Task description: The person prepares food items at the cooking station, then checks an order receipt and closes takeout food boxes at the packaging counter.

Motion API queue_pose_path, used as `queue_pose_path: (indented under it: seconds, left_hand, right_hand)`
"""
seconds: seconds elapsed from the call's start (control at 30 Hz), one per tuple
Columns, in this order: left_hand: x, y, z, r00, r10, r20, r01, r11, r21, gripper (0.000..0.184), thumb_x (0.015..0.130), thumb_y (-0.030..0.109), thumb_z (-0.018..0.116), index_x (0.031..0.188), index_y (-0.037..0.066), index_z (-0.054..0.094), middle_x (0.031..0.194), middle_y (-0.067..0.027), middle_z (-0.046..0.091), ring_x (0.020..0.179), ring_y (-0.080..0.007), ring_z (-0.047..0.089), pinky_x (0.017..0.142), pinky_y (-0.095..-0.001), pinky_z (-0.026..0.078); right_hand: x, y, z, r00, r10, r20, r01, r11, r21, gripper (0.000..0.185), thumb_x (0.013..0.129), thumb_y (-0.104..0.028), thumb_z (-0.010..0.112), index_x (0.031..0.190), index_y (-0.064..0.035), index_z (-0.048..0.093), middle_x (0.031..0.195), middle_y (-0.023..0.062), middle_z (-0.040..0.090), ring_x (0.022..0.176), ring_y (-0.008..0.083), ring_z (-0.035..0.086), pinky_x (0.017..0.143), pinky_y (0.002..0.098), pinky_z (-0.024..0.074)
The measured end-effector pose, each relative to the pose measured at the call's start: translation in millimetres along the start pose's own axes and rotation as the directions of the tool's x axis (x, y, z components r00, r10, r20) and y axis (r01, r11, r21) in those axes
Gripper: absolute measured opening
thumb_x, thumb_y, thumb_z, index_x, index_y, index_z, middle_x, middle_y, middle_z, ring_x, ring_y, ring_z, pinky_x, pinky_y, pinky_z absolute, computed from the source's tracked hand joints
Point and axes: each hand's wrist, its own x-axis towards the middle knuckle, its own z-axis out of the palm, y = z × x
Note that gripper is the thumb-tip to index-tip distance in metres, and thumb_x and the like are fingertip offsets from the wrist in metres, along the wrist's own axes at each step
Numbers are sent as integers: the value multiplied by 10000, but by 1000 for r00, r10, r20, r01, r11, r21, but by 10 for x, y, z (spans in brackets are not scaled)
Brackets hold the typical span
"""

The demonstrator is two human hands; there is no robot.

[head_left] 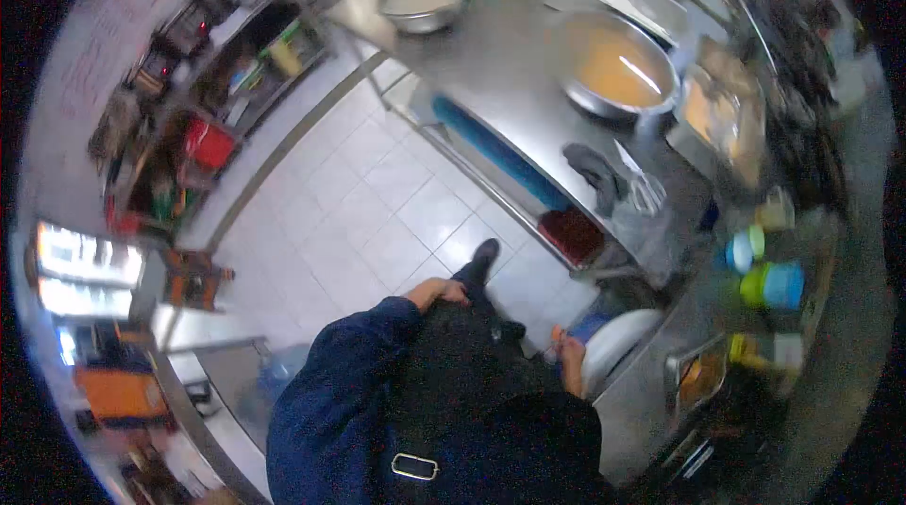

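Observation:
My left hand, at the end of a dark blue sleeve, is bent in front of the black apron and seems to touch it. Its fingers are too blurred to tell their grip. Low on the other side, my right hand is beside a large white round item near the counter. Its fingers are smeared too, and I cannot make out whether it holds anything. A dark shoe shows on the tiles beyond the apron.
On the steel table stand a metal bowl and a wide basin of orange liquid. A dark cloth and a whisk are near the corner. Blue-green cups stand right. Shelves line the left wall.

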Motion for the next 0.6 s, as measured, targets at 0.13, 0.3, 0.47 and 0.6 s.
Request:
queue_pose_path:
  seconds: [0.13,0.3,0.47,0.6]
  left_hand:
    - [12,-474,335,997,-28,-68,18,989,-145,334,705,280,559,978,89,584,907,-131,597,835,-303,563,729,-389,449]
    - [324,-1285,80,980,-20,-196,-20,980,-200,357,673,331,583,948,105,610,876,-114,615,805,-293,575,717,-394,457]
    - [91,-2205,-499,955,84,-284,-70,996,60,273,667,339,578,832,136,656,843,-96,627,759,-293,589,680,-399,462]
    - [-758,-2599,-662,775,-434,-459,269,885,-380,288,753,370,501,816,136,656,846,-103,624,774,-306,583,717,-386,450]
  right_hand:
    - [247,-252,227,970,-52,236,-50,913,406,291,842,-229,477,753,40,543,649,113,555,545,206,534,520,342,432]
    - [674,-1387,826,874,-32,484,-41,989,139,189,811,-150,511,756,23,564,683,117,587,538,191,562,448,299,430]
    - [677,-2608,1912,930,59,362,80,930,-359,265,809,-241,493,658,-26,524,610,107,523,624,115,529,567,299,397]
    - [1355,-2597,2555,787,59,614,-61,998,-18,234,807,-192,474,687,-9,560,578,77,542,530,164,532,492,316,414]
